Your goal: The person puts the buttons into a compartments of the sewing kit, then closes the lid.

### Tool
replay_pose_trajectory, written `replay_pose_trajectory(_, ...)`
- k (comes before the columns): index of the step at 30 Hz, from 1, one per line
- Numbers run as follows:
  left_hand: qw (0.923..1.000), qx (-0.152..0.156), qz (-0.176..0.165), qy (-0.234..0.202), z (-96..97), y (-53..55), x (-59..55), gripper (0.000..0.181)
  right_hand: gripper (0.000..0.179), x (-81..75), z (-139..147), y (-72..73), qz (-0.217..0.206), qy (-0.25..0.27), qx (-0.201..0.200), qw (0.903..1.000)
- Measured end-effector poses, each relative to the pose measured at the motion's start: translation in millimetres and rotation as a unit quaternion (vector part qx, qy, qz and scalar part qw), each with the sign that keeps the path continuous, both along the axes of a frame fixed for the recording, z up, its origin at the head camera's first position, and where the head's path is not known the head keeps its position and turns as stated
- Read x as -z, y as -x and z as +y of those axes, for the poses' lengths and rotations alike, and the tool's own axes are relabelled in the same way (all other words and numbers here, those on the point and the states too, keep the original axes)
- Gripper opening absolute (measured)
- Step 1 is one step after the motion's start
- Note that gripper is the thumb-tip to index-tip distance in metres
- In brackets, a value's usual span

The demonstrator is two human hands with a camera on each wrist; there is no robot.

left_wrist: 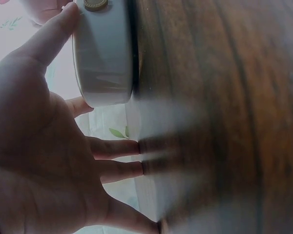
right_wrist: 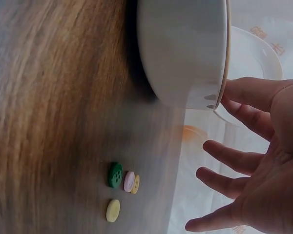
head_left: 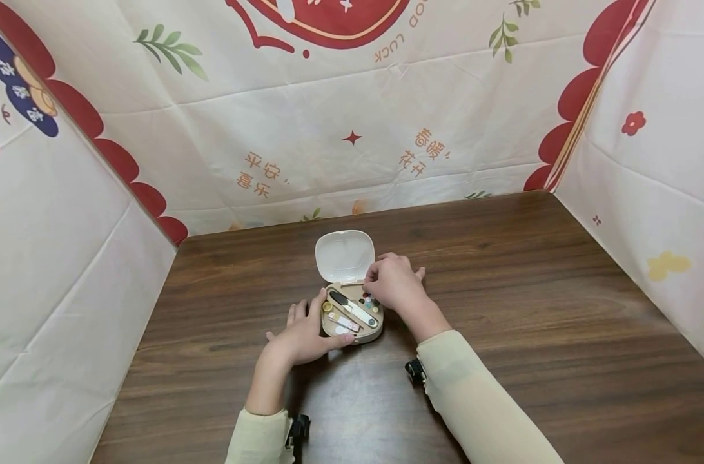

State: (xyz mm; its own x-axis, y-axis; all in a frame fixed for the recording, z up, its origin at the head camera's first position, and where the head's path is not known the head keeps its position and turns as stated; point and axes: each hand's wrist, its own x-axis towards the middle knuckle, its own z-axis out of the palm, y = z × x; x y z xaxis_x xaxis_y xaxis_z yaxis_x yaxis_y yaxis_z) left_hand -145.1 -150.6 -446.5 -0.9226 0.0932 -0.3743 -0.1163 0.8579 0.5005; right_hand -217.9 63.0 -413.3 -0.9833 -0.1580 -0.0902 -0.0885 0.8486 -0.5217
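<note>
A small sewing kit box [head_left: 371,335] stands on the table with its white lid [head_left: 345,256] raised at the back. Thread snips [head_left: 354,311] with a dark tip lie diagonally across it, between small coloured buttons [head_left: 376,302] on the right and a gold ring-shaped piece [head_left: 327,307] on the left. My left hand [head_left: 304,336] is spread at the box's left side, thumb on the front rim, index finger against the side, other fingertips on the table. At the right rim, thumb and index finger of my right hand [head_left: 400,287] come together; whether they pinch anything is hidden.
A green button [right_wrist: 115,175], a pink button [right_wrist: 129,181] and two yellowish ones lie on the table right of the box. The brown wooden table [head_left: 503,277] is bordered by printed white cloth [head_left: 340,122] at the back and sides.
</note>
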Motion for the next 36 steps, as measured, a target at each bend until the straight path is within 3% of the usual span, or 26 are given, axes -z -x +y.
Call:
replay_pose_trajectory(8,1.0000,0.002,0.004,0.002,2.0,-4.1,-10.5,0.121,0.016,-0.2,7.4,-0.6,0.003,0.012,0.010,0.9999)
replay_pose_trajectory(16,1.0000,0.002,0.002,0.008,2.0,-2.8,-8.8,0.117,0.014,-6.4,18.9,-7.4,0.003,0.038,0.020,0.9991)
replay_pose_trajectory(27,1.0000,-0.008,0.000,-0.003,-2.2,5.0,11.2,0.125,0.014,-14.3,38.5,-23.5,-0.008,0.028,0.009,0.9995)
replay_pose_trajectory(36,0.9999,-0.007,-0.009,-0.001,-3.8,7.3,16.2,0.124,0.013,-15.3,53.1,-31.2,-0.029,0.007,0.003,0.9995)
